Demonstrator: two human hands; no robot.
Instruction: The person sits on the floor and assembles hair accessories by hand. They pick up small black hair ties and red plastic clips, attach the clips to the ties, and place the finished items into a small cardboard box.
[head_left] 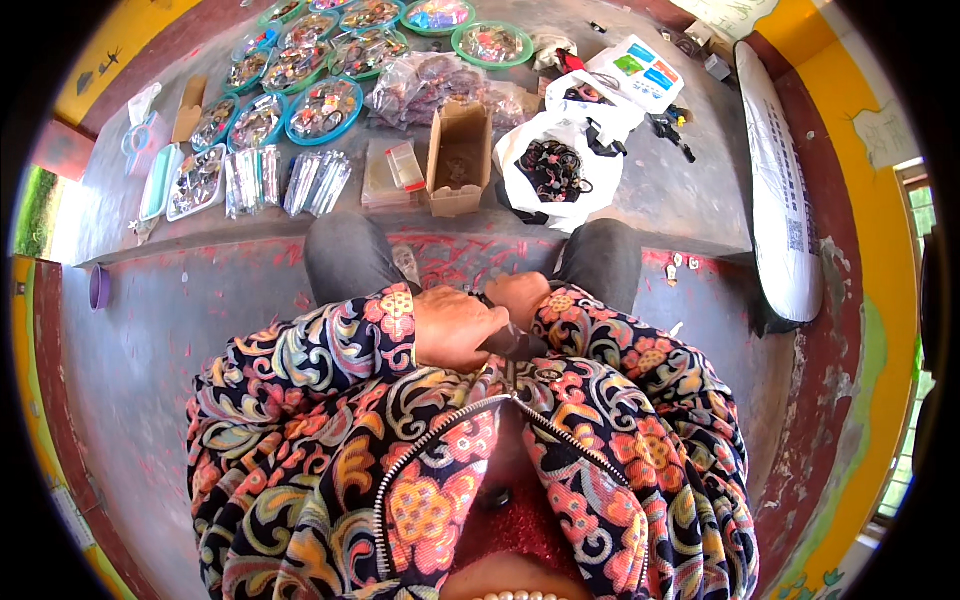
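My left hand [455, 326] and my right hand [520, 297] meet low over my lap, between my knees. The left lies nearer to me, its fingers curled in toward the right. Both hands are closed at a small dark thing [484, 299], which is mostly covered and too small to name. Beyond my hands, an open cardboard box [455, 203] stands at the ledge's front. To its right, a white bag [513, 180] is open on a tangle of black cords or bands [556, 170]. Clear plastic packets [385, 188] lie left of the box.
Round green and blue trays [322, 135] of small packaged goods crowd the raised grey ledge [690, 205] at left. Bundles of slim packets [316, 183] lie before them. A long white wrapped bundle [785, 190] leans at right. A purple tub [99, 288] stands on the left.
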